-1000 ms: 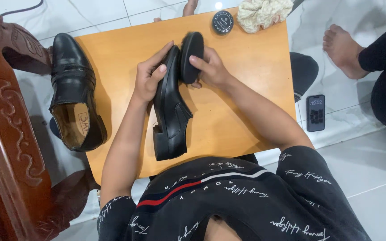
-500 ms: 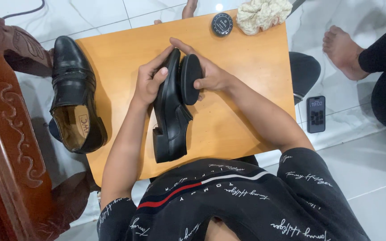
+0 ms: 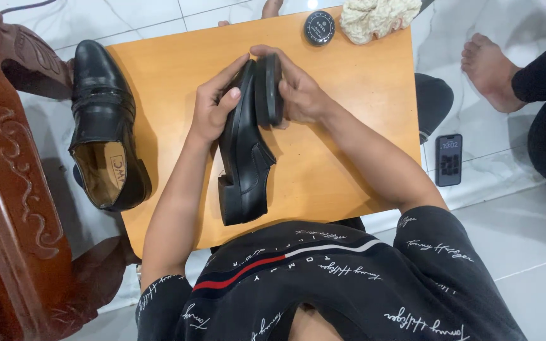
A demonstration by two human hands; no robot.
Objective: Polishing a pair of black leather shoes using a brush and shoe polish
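between the two hands, a black shoe (image 3: 242, 151) lies on its side on the wooden board (image 3: 349, 82), heel toward the body. left hand (image 3: 213, 107) closed around the toe steadies it; right hand (image 3: 298, 95) grips a dark brush (image 3: 268, 88) pressed to the toe. left of the left hand, a second shoe (image 3: 105, 126); beyond the right hand, polish tin (image 3: 319, 28) and cloth (image 3: 377, 17). white tiled floor (image 3: 526, 240), phone (image 3: 448, 160), another person's bare foot (image 3: 491, 69).

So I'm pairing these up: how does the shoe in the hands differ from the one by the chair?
The held shoe lies on its side, gripped by the left hand, with a brush in the right hand against it. The other shoe stands upright on its sole, untouched, its tan insole showing. Both are black leather with low heels.
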